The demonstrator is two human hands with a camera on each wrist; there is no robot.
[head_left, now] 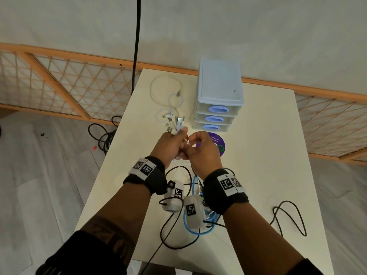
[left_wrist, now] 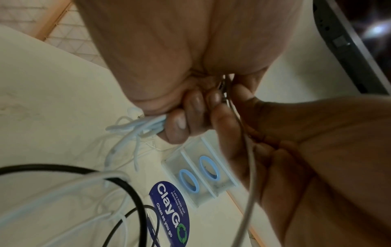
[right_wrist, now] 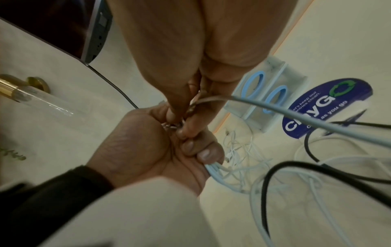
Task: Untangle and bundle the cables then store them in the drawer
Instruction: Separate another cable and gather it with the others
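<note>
Cables sprout plug-first from the left hand, whose curled fingers grip a bunch of thin, smooth white cords above the pale tabletop. The right hand, touching it, pinches one grey strand; only the right wrist view shows that strand arching away. The head view alone takes in the translucent plastic drawer unit, three shut drawers with oval blue handles, well beyond the hands. Black cords and a blue one loop under the wrists. A glossy round sticker reads "clayGO".
</note>
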